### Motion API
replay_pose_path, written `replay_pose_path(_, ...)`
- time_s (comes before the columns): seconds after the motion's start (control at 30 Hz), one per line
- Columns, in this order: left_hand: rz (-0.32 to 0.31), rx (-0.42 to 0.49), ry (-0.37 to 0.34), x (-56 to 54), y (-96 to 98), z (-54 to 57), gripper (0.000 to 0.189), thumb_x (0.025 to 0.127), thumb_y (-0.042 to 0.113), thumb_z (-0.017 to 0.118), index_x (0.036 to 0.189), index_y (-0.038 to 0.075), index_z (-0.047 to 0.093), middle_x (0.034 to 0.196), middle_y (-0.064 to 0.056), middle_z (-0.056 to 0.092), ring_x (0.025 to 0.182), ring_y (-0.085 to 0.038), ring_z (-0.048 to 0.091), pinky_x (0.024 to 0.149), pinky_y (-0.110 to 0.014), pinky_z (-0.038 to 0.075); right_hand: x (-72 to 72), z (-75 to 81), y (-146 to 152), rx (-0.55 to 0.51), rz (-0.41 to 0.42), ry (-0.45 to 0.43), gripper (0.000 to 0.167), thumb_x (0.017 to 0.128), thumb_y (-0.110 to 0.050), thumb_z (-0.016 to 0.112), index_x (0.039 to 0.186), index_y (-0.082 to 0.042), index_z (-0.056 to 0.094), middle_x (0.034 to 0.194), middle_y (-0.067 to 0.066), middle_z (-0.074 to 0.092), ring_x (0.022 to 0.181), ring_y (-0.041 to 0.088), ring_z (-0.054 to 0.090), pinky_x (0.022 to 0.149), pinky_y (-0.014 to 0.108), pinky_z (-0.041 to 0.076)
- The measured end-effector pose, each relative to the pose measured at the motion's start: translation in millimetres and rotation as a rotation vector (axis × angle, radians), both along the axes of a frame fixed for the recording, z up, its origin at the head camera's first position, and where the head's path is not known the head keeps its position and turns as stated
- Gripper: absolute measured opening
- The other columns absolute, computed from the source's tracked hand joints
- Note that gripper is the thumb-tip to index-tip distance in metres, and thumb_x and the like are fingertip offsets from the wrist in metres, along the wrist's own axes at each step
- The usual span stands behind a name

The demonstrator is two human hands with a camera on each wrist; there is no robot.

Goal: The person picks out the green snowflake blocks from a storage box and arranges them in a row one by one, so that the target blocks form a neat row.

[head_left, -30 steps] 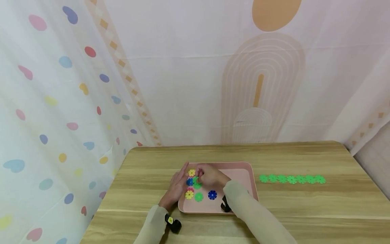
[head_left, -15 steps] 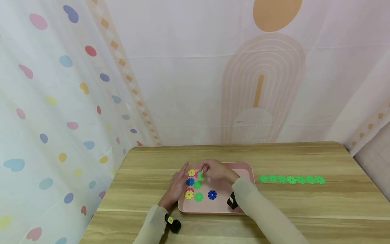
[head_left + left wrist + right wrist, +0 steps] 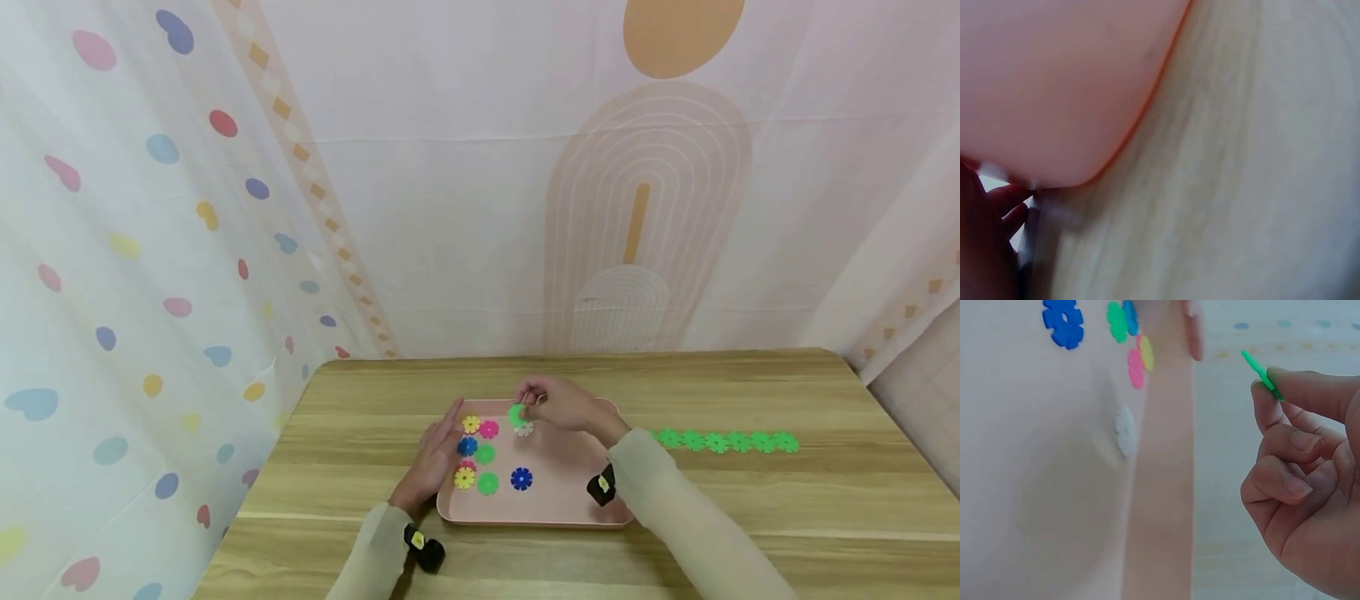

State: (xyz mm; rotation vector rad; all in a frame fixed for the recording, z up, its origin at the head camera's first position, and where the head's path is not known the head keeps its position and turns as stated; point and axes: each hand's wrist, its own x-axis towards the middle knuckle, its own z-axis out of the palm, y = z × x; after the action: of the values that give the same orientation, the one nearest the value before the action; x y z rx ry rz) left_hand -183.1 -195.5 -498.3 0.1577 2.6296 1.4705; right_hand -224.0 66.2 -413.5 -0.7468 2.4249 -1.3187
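Note:
My right hand (image 3: pixel 562 404) pinches a green snowflake disc (image 3: pixel 1260 375) between thumb and fingertips, raised over the back of the pink tray (image 3: pixel 555 518). In the head view that disc overlaps a white disc (image 3: pixel 524 429) lying in the tray. My left hand (image 3: pixel 431 460) rests along the tray's left rim with its fingers stretched out. Close beside it in the tray lie yellow (image 3: pixel 465 477), pink (image 3: pixel 489 429), blue (image 3: pixel 467 447) and green discs (image 3: pixel 487 483). A dark blue disc (image 3: pixel 1064 324) sits apart from them, nearer the tray's middle.
A row of several green discs (image 3: pixel 716 442) lies on the wooden table (image 3: pixel 750 525) right of the tray; my right sleeve hides its left end. A patterned curtain (image 3: pixel 450 208) hangs behind the table. Black cameras (image 3: pixel 426 550) are strapped to both wrists.
My right hand has lifted a green disc from the left cluster and carried it up and to the right. The pink and white discs now show. The left hand stays in place.

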Motion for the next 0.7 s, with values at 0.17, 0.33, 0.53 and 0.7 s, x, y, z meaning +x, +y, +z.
replay_pose_path(0.17, 0.001, -0.011, 0.005, -0.9, 0.3, 0.2, 0.055, 0.107, 0.039, 0.031, 0.16, 0.031, 0.015, 0.165, -0.006, 0.017, 0.149, -0.038, 0.005, 0.111, -0.073, 0.002, 1.7, 6.2, 22, -0.027, -0.01, 0.032, 0.011, 0.093, -0.006, 0.064, 0.104, -0.008, 0.065, 0.093, 0.002, 0.061, 0.087, 0.017, 0.055, 0.078, 0.031, 0.048)
replay_pose_path(0.33, 0.013, -0.034, 0.007, 0.2, 2.5, 0.4, 0.055, 0.107, 0.037, 0.032, 0.16, 0.032, 0.016, 0.165, -0.004, 0.019, 0.148, -0.036, 0.011, 0.113, -0.071, 0.005, 5.0, 8.7, 50, -0.038, -0.018, 0.079, 0.011, 0.093, -0.008, 0.066, 0.105, -0.007, 0.065, 0.094, 0.004, 0.062, 0.087, 0.018, 0.055, 0.078, 0.032, 0.048)
replay_pose_path(0.53, 0.006, -0.043, 0.019, 0.4, 2.9, 0.8, 0.056, 0.107, 0.036, 0.032, 0.16, 0.031, 0.015, 0.165, -0.002, 0.017, 0.149, -0.037, 0.009, 0.113, -0.071, 0.005, 10.3, 11.1, 87, -0.06, -0.035, 0.075, 0.013, 0.095, -0.007, 0.064, 0.106, -0.002, 0.063, 0.096, 0.01, 0.062, 0.088, 0.02, 0.056, 0.077, 0.032, 0.049)
replay_pose_path(0.7, -0.002, -0.035, 0.021, 0.8, 3.5, 0.3, 0.055, 0.108, 0.035, 0.032, 0.16, 0.031, 0.015, 0.165, -0.003, 0.018, 0.149, -0.038, 0.008, 0.112, -0.072, 0.004, 17.3, 11.6, 119, -0.055, -0.1, 0.04, 0.015, 0.097, -0.011, 0.062, 0.11, -0.003, 0.062, 0.097, 0.01, 0.062, 0.09, 0.027, 0.059, 0.081, 0.043, 0.051)
